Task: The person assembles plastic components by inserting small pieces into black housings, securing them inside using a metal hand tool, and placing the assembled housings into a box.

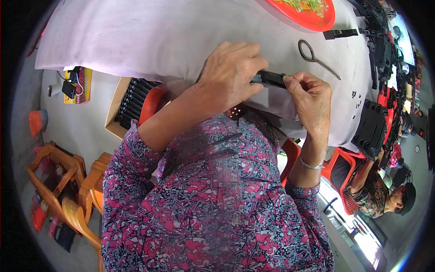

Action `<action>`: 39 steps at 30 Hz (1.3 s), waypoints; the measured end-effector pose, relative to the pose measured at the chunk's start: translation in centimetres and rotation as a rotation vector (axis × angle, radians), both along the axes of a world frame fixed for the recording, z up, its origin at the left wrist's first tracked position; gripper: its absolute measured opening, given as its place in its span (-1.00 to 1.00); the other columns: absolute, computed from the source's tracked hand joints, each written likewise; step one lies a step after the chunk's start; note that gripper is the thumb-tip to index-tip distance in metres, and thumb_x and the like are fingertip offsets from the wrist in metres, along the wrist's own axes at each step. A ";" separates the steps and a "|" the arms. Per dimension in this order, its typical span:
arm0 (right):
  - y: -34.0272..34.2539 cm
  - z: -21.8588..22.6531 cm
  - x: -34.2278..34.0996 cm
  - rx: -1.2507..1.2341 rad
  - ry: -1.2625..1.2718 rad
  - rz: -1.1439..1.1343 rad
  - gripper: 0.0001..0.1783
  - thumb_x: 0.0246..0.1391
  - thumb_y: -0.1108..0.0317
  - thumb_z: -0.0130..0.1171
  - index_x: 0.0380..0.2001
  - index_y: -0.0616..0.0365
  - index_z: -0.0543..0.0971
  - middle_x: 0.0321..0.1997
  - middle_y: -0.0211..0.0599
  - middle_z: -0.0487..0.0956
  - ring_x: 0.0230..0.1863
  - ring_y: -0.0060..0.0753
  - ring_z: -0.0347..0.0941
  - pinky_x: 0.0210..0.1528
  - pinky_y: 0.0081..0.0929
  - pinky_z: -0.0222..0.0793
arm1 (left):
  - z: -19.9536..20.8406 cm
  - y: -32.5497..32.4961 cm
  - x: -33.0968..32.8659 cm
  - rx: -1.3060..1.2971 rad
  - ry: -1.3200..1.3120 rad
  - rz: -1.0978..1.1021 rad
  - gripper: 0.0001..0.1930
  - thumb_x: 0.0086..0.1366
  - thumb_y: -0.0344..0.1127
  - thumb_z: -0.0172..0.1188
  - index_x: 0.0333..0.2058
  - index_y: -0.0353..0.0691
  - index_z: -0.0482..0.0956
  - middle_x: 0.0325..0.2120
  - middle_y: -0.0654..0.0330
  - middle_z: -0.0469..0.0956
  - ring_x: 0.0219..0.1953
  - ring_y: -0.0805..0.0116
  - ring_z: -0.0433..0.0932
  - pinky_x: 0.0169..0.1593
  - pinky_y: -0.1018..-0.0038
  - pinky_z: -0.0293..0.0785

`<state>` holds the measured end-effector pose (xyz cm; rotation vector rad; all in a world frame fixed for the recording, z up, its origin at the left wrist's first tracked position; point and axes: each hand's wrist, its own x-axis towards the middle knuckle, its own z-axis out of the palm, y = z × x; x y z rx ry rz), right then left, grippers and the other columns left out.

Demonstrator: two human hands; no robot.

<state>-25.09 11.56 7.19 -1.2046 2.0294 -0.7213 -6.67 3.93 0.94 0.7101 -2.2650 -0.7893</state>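
Between my two hands, at the near edge of the cloth-covered table (pixel 149 36), is a small black plastic part (pixel 272 79), long and narrow. My left hand (pixel 233 70) is closed round its left end, where a bit of grey-green shows by the fingers. The thumb and bent fingers of my right hand (pixel 312 95) pinch its right end. Farther off to the right lies a metal rod with a ring handle (pixel 311 55), touched by neither hand. Several tiny black pieces (pixel 355 100) are scattered on the cloth right of my right hand.
A red dish (pixel 299 20) of yellow-green clear pieces sits at the far edge. Black parts (pixel 371 124) are stacked along the right side. Below the table at left stands a cardboard box (pixel 115 109) of black parts. Another person (pixel 380 195) sits at the right.
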 end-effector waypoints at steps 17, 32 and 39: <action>0.1 -0.5 0.2 -0.016 0.120 0.022 -0.78 0.12 0.40 0.24 -0.57 0.24 0.54 -0.66 -0.69 0.32 -0.61 -0.82 0.11 -0.60 -0.67 -0.02 | -0.5 -0.1 0.0 0.012 0.006 -0.010 -0.69 -0.07 -0.32 0.35 -0.29 -0.19 0.54 -0.40 0.15 0.39 -0.26 0.10 0.44 -0.19 0.23 0.30; -0.2 -0.1 0.9 -0.012 0.314 -0.053 -0.78 0.01 0.31 0.24 -0.53 0.28 0.61 -0.76 -0.31 0.45 -0.70 -0.62 0.30 -0.56 -0.48 0.27 | 0.3 -0.4 1.1 0.158 0.086 -0.068 -0.67 -0.04 -0.42 0.34 -0.25 -0.23 0.49 -0.35 0.09 0.39 -0.32 0.01 0.45 -0.26 0.20 0.37; -0.3 0.0 1.1 -0.006 0.372 -0.055 -0.78 -0.02 0.30 0.24 -0.53 0.26 0.63 -0.73 -0.21 0.50 -0.69 -0.46 0.38 -0.51 -0.42 0.32 | 0.4 0.2 0.9 0.033 0.137 -0.068 -0.70 -0.01 -0.47 0.32 -0.24 -0.18 0.54 -0.31 0.13 0.42 -0.27 0.07 0.49 -0.22 0.26 0.39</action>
